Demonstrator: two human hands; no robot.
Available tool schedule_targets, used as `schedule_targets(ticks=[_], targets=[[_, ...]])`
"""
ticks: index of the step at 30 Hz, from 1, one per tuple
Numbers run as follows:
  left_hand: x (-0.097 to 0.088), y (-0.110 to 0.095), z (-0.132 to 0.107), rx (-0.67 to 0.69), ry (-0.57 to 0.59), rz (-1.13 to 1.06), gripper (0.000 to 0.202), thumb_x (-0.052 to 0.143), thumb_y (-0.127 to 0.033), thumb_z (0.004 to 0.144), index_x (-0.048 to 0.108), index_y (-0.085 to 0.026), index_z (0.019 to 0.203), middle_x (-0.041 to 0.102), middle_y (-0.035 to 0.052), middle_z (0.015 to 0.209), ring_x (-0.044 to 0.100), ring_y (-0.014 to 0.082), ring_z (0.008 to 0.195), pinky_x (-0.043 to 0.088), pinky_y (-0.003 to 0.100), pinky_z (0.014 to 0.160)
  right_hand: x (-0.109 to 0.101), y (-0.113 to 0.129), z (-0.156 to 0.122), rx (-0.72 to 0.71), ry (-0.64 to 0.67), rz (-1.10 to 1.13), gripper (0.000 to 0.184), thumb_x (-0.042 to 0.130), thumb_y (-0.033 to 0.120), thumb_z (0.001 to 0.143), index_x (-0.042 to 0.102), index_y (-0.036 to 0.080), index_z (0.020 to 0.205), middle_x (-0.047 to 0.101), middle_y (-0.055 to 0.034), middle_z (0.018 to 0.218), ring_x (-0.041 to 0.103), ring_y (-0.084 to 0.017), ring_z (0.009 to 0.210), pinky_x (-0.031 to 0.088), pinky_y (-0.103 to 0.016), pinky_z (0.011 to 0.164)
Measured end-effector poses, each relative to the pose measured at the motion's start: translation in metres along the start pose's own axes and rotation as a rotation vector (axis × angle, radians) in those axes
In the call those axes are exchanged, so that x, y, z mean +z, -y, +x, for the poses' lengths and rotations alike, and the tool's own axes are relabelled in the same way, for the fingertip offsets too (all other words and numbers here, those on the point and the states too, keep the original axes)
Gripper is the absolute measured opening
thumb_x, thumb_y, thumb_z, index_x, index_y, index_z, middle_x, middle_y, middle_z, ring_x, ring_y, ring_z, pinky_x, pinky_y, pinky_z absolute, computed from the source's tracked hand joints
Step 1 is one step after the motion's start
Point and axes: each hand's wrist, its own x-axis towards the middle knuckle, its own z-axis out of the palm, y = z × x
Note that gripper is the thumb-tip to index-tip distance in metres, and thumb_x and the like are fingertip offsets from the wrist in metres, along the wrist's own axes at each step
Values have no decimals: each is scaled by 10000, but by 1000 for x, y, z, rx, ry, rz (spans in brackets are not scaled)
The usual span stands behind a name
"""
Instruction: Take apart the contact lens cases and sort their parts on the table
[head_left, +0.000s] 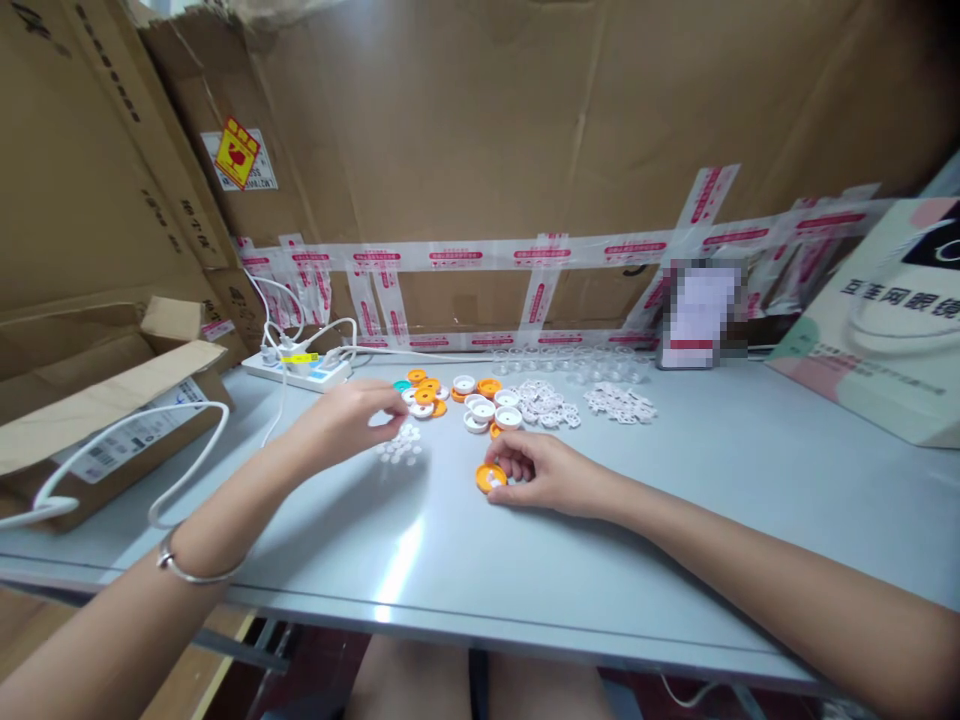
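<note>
My right hand [541, 471] rests on the grey table [675, 520] with its fingers curled around an orange round cap [489, 477]. My left hand [346, 421] hovers just above a small pile of tiny white discs [401, 446], fingertips pinched together; what they pinch is too small to make out. Behind both hands lies a cluster of orange caps [427, 392] and white caps [484, 410], with one teal cap [401, 385].
White ring-shaped parts [621, 403] and clear small cups [570, 360] lie further back. A power strip [296, 370] with white cables sits at the back left beside an open cardboard box [97, 420]. Taped cardboard walls surround the table; a printed bag [885, 320] stands right.
</note>
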Motion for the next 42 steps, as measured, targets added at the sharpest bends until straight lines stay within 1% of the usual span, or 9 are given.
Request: schedule_targets(ticks=[3, 6, 10, 14, 19, 24, 29, 34, 42], targets=[[4, 18, -22, -34, 74, 99, 164, 463, -184, 797, 617, -160, 747, 643, 27, 718, 577, 133, 659, 406, 229, 631, 1, -1, 1, 6, -1, -8, 293, 688, 336, 617, 535, 172, 805, 447, 34, 667, 397, -97, 616, 335, -216, 541], [15, 22, -32, -46, 98, 181, 165, 469, -178, 801, 628, -162, 759, 651, 35, 731, 587, 150, 690, 396, 242, 641, 0, 0, 1, 8, 9, -17, 377, 715, 372, 592, 524, 172, 848, 447, 34, 676, 399, -102, 626, 341, -220, 550], [22, 21, -33, 6, 116, 232, 191, 457, -202, 840, 629, -160, 767, 647, 39, 736, 582, 152, 715, 374, 252, 667, -5, 0, -2, -49, 78, -43, 503, 701, 320, 612, 521, 164, 1055, 456, 16, 752, 422, -112, 681, 383, -236, 622], [18, 15, -30, 68, 150, 325, 237, 434, -221, 871, 635, -157, 763, 639, 40, 724, 563, 145, 686, 348, 265, 657, -9, -4, -2, -97, 119, -58, 428, 624, 233, 669, 558, 176, 1088, 454, 6, 768, 427, -109, 689, 392, -233, 633], [16, -23, -12, 160, 23, 291, 226, 447, -232, 876, 632, -150, 775, 637, 40, 738, 556, 155, 702, 353, 276, 659, -8, -7, 1, -126, 115, -62, 305, 627, 281, 685, 619, 158, 963, 460, 9, 717, 417, -105, 656, 376, -222, 589], [21, -57, 23, 456, 120, 77, 135, 512, -152, 843, 644, -179, 832, 648, 19, 820, 546, 133, 738, 363, 249, 652, -9, -9, 4, -154, 117, -45, 302, 651, 360, 681, 631, 149, 897, 460, 11, 709, 419, -102, 653, 372, -213, 574], [21, -62, 46, 641, 213, 90, 105, 572, -130, 804, 653, -197, 812, 642, 48, 965, 547, 156, 832, 367, 274, 680, -15, -14, 5, -255, 190, -62, 199, 621, 295, 713, 649, 159, 856, 509, 3, 773, 451, -105, 698, 376, -212, 607], [21, -62, 56, 758, 292, 121, 166, 533, -106, 821, 655, -213, 790, 636, 61, 907, 544, 167, 891, 373, 299, 725, -17, -16, 7, -308, 240, -40, 149, 592, 284, 742, 626, 142, 772, 521, 4, 787, 460, -100, 691, 378, -215, 616], [19, -61, 53, 865, 160, 90, 238, 467, -57, 834, 622, -221, 758, 601, 39, 747, 542, 138, 803, 400, 294, 733, -19, -14, 6, -326, 242, -94, 138, 585, 275, 750, 604, 143, 717, 474, 8, 733, 446, -114, 723, 383, -224, 645]])
